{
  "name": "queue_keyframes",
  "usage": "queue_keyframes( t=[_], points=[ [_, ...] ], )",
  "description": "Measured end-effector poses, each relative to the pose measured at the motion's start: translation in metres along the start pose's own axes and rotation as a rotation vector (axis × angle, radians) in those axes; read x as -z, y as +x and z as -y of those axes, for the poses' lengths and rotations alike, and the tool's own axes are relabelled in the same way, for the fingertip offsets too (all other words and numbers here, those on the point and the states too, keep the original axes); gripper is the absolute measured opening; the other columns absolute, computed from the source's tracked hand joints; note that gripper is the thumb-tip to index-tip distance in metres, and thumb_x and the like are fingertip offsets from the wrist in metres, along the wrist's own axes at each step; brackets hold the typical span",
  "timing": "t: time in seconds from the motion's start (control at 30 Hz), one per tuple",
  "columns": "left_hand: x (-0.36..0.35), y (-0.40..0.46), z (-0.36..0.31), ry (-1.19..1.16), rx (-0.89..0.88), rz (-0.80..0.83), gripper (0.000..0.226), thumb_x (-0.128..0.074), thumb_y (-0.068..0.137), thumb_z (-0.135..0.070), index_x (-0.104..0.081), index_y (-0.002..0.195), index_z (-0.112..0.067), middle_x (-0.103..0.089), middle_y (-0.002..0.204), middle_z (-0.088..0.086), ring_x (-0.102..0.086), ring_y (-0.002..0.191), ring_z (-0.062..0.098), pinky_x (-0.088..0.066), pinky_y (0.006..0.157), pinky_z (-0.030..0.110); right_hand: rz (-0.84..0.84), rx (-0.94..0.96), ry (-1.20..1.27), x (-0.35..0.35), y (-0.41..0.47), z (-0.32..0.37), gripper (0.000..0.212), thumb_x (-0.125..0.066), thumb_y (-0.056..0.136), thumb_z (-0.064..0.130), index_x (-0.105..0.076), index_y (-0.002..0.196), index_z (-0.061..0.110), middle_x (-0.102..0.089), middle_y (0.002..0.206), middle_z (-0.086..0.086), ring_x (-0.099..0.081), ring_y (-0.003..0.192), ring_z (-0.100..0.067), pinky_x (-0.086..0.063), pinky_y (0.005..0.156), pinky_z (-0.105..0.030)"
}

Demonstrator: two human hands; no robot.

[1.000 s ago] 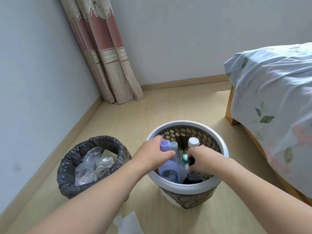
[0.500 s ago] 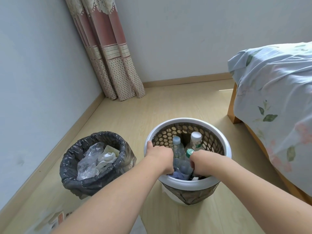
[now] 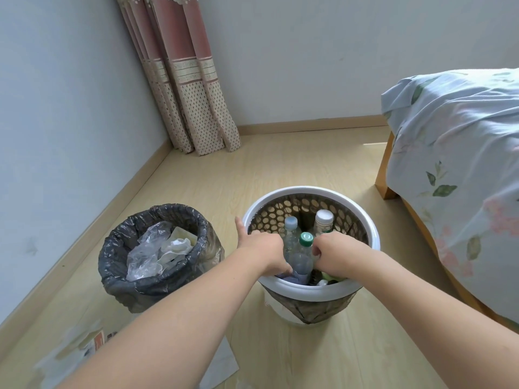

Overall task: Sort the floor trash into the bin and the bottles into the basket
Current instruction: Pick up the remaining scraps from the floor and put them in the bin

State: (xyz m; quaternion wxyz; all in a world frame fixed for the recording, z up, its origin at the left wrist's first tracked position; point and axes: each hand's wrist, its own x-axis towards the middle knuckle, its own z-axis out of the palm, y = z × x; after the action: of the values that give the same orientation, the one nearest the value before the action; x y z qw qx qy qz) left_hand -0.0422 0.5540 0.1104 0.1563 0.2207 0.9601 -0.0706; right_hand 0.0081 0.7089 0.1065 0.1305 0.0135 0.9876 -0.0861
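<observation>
A room corner with pale grey-blue walls (image 3: 70, 94) and a light wood-look floor (image 3: 280, 164), edged by a matching wooden skirting board (image 3: 309, 126). A pink and beige curtain (image 3: 182, 80) with a dotted lower band hangs in the corner, its hem touching the floor. To the right of the curtain, well apart from it, stands a wooden-framed bed (image 3: 389, 169) draped in a light blue floral sheet (image 3: 455, 141). Soft, even daylight fills the room.

Glossy, seemingly plastic basket (image 3: 362, 219) rim
</observation>
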Motion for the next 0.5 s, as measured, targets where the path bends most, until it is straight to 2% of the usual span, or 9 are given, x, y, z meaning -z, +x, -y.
queue_keyframes(
  t=[0.1, 0.17, 0.23, 0.33, 0.43, 0.5],
  points=[
    [0.008, -0.01, 0.016, -0.2, -0.039, -0.215, 0.032, -0.044, 0.09, -0.048, -0.069, 0.087, -0.027, -0.066, 0.086, -0.007, -0.054, 0.107, 0.02, 0.013, 0.108, 0.069, -0.118, 0.022, 0.055, 0.008, -0.004, 0.013, 0.029, -0.053, 0.089, 0.02, -0.059, 0.118, 0.019, -0.063, 0.101, 0.0, -0.061, 0.087, -0.017, -0.056, 0.08, -0.032],
    [0.015, -0.022, 0.038, -0.257, -0.043, -0.386, 0.029, -0.04, 0.094, -0.039, -0.066, 0.1, -0.029, -0.066, 0.096, -0.009, -0.053, 0.111, 0.018, 0.004, 0.113, 0.064, -0.249, 0.067, 0.081, 0.015, -0.005, 0.025, 0.033, -0.05, 0.091, 0.022, -0.055, 0.124, 0.019, -0.06, 0.112, -0.001, -0.058, 0.095, -0.019, -0.054, 0.083, -0.035],
    [0.014, -0.037, 0.074, -0.285, -0.004, -0.523, 0.03, -0.039, 0.096, -0.034, -0.064, 0.112, -0.027, -0.066, 0.106, -0.007, -0.051, 0.114, 0.018, -0.009, 0.115, 0.053, -0.385, 0.158, 0.058, 0.021, -0.003, 0.048, 0.034, -0.048, 0.092, 0.021, -0.053, 0.126, 0.017, -0.057, 0.119, -0.003, -0.054, 0.103, -0.022, -0.05, 0.087, -0.036],
    [-0.01, -0.063, 0.138, -0.355, 0.1, -0.686, 0.036, -0.037, 0.09, -0.033, -0.063, 0.113, -0.022, -0.067, 0.11, -0.003, -0.054, 0.105, 0.022, -0.031, 0.101, 0.039, -0.55, 0.373, 0.014, 0.023, 0.003, 0.099, 0.033, -0.05, 0.089, 0.016, -0.059, 0.121, 0.014, -0.059, 0.119, -0.004, -0.053, 0.104, -0.026, -0.043, 0.09, -0.035],
    [-0.05, -0.098, 0.197, -0.398, 0.151, -0.744, 0.027, -0.042, 0.092, -0.025, -0.062, 0.108, -0.019, -0.067, 0.104, -0.002, -0.056, 0.096, 0.023, -0.042, 0.089, 0.04, -0.538, 0.677, 0.011, 0.01, 0.009, 0.159, 0.027, -0.052, 0.087, 0.014, -0.063, 0.112, 0.016, -0.061, 0.113, -0.001, -0.055, 0.102, -0.024, -0.043, 0.092, -0.035],
    [-0.083, -0.122, 0.229, -0.412, 0.175, -0.746, 0.022, -0.047, 0.092, -0.017, -0.062, 0.108, -0.018, -0.066, 0.101, -0.002, -0.057, 0.092, 0.022, -0.045, 0.085, 0.04, -0.46, 0.909, 0.001, -0.007, 0.011, 0.2, 0.024, -0.05, 0.086, 0.012, -0.064, 0.104, 0.015, -0.062, 0.102, -0.002, -0.056, 0.092, -0.024, -0.048, 0.085, -0.035]
  ],
)
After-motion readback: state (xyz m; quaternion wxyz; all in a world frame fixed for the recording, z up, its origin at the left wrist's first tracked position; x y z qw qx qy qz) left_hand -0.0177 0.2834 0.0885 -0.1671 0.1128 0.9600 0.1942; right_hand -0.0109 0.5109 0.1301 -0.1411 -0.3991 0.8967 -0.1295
